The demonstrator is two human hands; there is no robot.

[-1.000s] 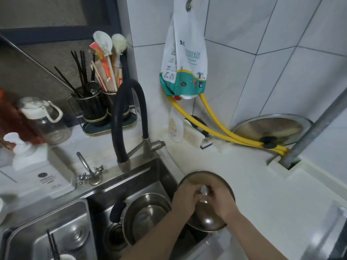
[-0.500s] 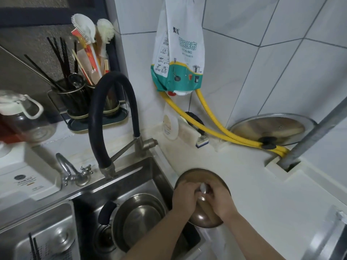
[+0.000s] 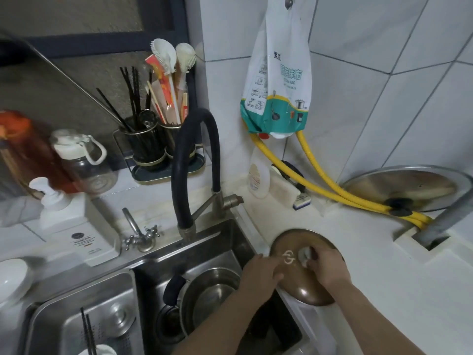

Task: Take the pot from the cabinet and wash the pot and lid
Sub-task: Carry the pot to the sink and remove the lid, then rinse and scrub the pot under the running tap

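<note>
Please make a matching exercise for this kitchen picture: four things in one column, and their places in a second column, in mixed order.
Things:
1. brown round metal lid
2. steel pot with black handle
3. white and green plastic bag
4. large silver lid with black knob

Places:
A. hanging on the tiled wall
B. leaning against the wall on the counter
C. inside the sink basin
D. under both hands at the sink edge

Pairs: 1-D, 2-C, 3-A, 4-B

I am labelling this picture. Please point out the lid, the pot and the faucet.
lid (image 3: pixel 311 290): head view, brown dome, lower part.
pot (image 3: pixel 212 295): head view, inner bottom.
faucet (image 3: pixel 197 139): head view, black hose arch.
</note>
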